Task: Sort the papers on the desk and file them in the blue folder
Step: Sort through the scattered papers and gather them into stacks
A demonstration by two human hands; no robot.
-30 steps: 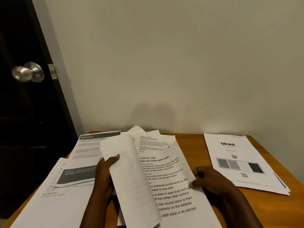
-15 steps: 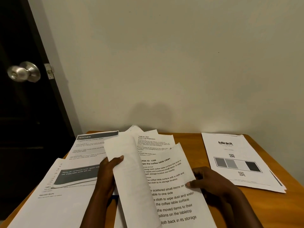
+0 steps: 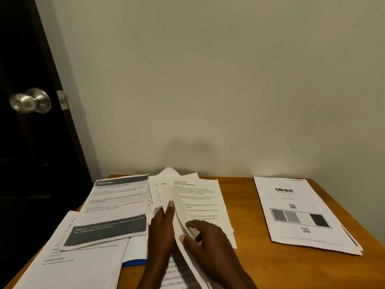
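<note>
A printed sheet stands almost on edge at the desk's middle, between my two hands. My left hand lies against its left face with the fingers straight. My right hand is on its right side and pinches its edge between thumb and forefinger. Under them lies a loose pile of printed task sheets. Only a corner of the blue folder shows, beneath the papers left of my left wrist.
A "KITCHEN" stack and a larger sheet cover the desk's left side. A "blinkit" stack lies at the right. Bare wooden desk shows between them. The wall is right behind; a dark door with a knob stands left.
The sheet my left hand held curled over has swung up onto its edge. My right hand moved off the pile and took the sheet's edge. My left fingers straightened along it.
</note>
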